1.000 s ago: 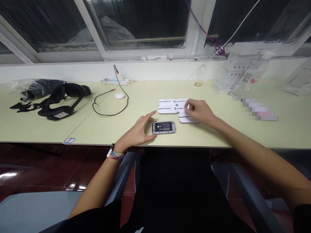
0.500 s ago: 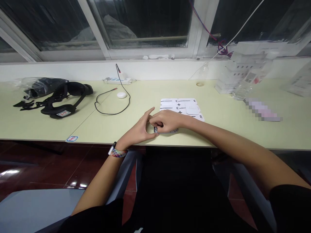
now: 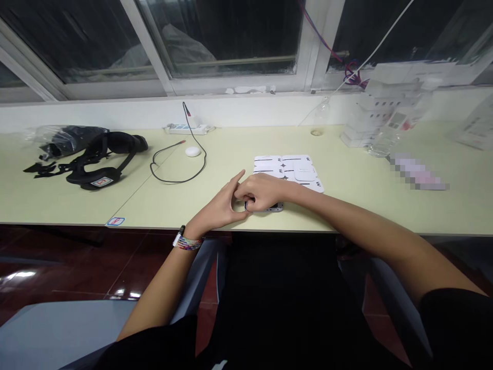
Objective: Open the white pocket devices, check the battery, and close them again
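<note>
**Desk clutter beyond the fingers**

Just past the fingertips lay a cluster of white flat covers (image 3: 290, 169) with dark lines, spread on the pale green table (image 3: 69, 200). Well off to the left of the fingers sat a black strapped headset (image 3: 102, 159) beside a clear plastic bag (image 3: 57, 139) of dark parts. Between those and the fingers, a black cable (image 3: 177, 159) looped around a small white round puck (image 3: 192, 151) — it ran back to a white power strip (image 3: 187, 128) at the wall. Far right of the fingers stood stacked white boxes (image 3: 370, 121) and a clear plastic bottle (image 3: 385, 141). A small red-marked label (image 3: 115, 221) stuck near the table's front edge.
</note>
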Tool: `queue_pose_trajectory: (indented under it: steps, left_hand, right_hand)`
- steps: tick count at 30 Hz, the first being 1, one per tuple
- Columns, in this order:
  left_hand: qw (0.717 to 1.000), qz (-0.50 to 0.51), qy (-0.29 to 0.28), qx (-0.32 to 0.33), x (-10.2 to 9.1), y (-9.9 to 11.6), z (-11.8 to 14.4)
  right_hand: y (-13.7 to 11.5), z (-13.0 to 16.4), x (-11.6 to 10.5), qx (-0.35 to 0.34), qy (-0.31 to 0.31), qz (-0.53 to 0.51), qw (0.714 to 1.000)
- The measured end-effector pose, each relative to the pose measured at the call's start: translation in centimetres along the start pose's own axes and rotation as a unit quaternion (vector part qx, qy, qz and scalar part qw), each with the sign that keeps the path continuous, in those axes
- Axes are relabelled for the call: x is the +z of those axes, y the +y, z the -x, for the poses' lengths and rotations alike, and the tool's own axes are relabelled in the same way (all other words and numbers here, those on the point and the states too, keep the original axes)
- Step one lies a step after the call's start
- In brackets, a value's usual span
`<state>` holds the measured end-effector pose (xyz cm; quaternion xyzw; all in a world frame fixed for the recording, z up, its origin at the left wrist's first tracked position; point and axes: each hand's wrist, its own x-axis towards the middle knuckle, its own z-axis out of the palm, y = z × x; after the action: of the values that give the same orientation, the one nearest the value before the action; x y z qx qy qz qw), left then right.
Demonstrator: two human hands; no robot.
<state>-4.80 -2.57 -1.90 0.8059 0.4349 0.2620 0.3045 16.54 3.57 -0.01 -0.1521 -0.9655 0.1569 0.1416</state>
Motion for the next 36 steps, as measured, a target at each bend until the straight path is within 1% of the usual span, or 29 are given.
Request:
queue_pose_trajectory:
  steps: [7,12,15,17,20,22,23,24,25,27,28,30,32,36]
  left_hand:
    - [1.0,-0.01,-0.003,0.007,0.0,-0.1,-0.1]
    - [1.0,-0.022,-0.009,-0.002,0.0,0.2,-0.2]
    - [1.0,-0.018,-0.006,0.018,0.1,0.3,-0.3]
    - [0.999,-0.017,-0.002,0.03,0.1,0.3,-0.4]
    - [0.999,-0.024,-0.002,0.027,0.1,0.3,-0.3]
    - [0.999,-0.023,-0.004,0.029,0.1,0.3,-0.3]
    - [0.999,-0.022,-0.002,0.031,0.1,0.3,-0.3]
    - [0.999,-0.02,-0.001,0.031,0.1,0.2,-0.3]
    - [0.999,-0.017,0.0,0.03,0.1,0.2,-0.2]
    - [1.0,-0.011,-0.001,0.027,0.1,0.2,-0.2]
    - [1.0,-0.008,-0.002,0.028,0.1,0.1,-0.3]
    - [0.999,-0.01,-0.004,0.032,0.1,0.1,-0.3]
    - [0.999,-0.016,-0.003,0.034,0.1,0.0,-0.2]
    - [0.999,-0.015,0.0,0.03,0.1,0.0,-0.2]
  right_hand:
    - [-0.3,-0.2,-0.5,0.002,-0.013,0.014,1.0]
    - [-0.5,-0.1,-0.4,0.001,-0.018,0.017,1.0]
    - [-0.6,-0.1,-1.0,0.001,-0.009,-0.001,1.0]
    - [-0.7,0.1,-2.2,-0.006,0.022,-0.038,0.999]
    - [-0.6,0.7,-4.4,-0.013,0.116,-0.091,0.989]
    - [-0.5,1.5,-5.3,-0.01,0.167,-0.089,0.982]
    - [-0.6,1.9,-5.4,-0.008,0.17,-0.074,0.983]
    - [-0.7,2.3,-5.2,-0.004,0.155,-0.052,0.987]
    - [-0.8,2.8,-4.7,0.0,0.125,-0.03,0.992]
    - [-1.1,3.5,-3.4,0.01,0.059,0.007,0.998]
    - [-1.3,3.8,-2.6,0.017,0.041,0.019,0.999]
    - [-1.6,4.2,-1.6,0.029,0.033,0.035,0.998]
    - [-1.9,4.4,-1.3,0.045,0.035,0.043,0.997]
    - [-2.6,4.7,-2.4,0.077,0.03,0.031,0.996]
